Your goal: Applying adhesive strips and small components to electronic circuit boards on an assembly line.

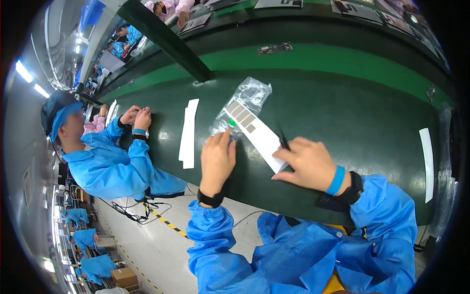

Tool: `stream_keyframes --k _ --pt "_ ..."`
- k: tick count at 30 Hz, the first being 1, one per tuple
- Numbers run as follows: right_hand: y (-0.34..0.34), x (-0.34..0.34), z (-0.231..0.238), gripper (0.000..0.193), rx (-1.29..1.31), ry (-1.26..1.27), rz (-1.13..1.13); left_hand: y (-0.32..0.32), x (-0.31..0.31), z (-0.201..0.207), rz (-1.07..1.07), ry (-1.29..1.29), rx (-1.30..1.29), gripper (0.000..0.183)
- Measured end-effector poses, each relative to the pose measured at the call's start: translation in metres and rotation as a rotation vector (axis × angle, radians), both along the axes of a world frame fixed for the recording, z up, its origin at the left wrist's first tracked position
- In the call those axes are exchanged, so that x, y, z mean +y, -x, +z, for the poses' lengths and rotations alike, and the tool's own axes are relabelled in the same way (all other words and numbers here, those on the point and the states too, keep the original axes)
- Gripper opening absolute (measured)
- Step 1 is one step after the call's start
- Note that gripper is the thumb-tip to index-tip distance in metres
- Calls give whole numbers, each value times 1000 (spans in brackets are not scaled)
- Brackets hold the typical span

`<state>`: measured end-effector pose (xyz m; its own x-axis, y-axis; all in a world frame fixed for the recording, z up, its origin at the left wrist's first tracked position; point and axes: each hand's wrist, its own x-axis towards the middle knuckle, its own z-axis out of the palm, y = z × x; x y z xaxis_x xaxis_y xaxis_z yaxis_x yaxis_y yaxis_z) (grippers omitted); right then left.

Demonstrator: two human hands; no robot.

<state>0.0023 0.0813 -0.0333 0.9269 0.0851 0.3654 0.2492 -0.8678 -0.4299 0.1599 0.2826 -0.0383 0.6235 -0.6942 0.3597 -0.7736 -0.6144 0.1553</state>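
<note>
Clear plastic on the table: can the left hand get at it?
Probably yes: the left hand is by the near end of the plastic, nothing visible between, though the white card overlaps part.

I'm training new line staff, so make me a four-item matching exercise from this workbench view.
Things:
1. patched strip
2. plastic bag
3. circuit board
4. blue wristband

Descriptions:
A. around the wrist of the person's right hand
B. clear and wrinkled
C. white, with grey rectangles toward its upper end
D. farther from the person than the bag

Pairs: 1-C, 2-B, 3-D, 4-A
</note>
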Motion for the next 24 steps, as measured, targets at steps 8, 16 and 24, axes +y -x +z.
stream_keyframes --k 8,16,24 --pt "1 -11 -29 54 5 -76 25 26 -24 0 107 220 359 44" --pt "1 12 -36 51 131 -125 198 11 -27 -11 146 366 806 60" --pt "1 7 -46 50 39 -244 189 5 -15 -7 250 432 816 22"
